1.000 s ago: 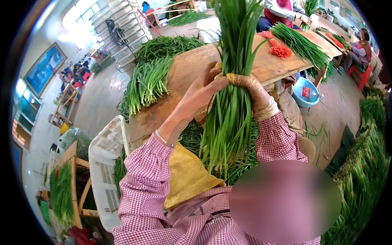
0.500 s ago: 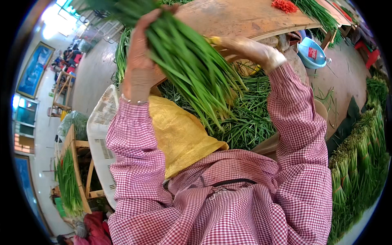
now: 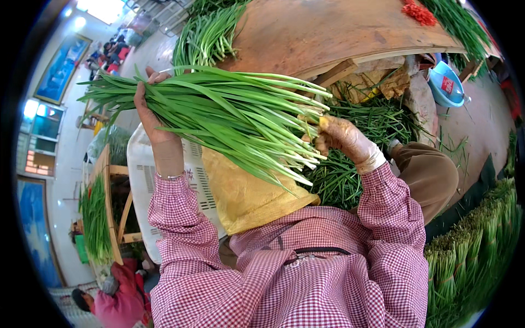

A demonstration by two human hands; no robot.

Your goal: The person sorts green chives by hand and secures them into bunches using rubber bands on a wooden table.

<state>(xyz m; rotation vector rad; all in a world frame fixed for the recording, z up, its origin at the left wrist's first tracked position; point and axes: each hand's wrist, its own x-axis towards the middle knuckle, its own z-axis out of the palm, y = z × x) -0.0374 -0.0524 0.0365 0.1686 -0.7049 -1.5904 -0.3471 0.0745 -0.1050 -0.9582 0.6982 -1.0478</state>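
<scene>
A thick bunch of garlic chives lies almost level in front of me, green leaf tips to the left and pale stem ends to the right. My left hand is closed round the leafy part, thumb and fingertips showing above it. At the pale ends, my right hand has its fingers bent together on some stems; yellow wrapping covers one fingertip. Under the bunch are a yellow cloth over my lap and a heap of loose green leaves.
Ahead stands a wooden table with more chives at its left edge and red bands. A white crate is at my left. A blue basin and rows of tied bunches are at right. Another person is lower left.
The bunch has swung from a steep slant to nearly level and come lower. My left hand moved down and left; my right hand came down to the stem ends.
</scene>
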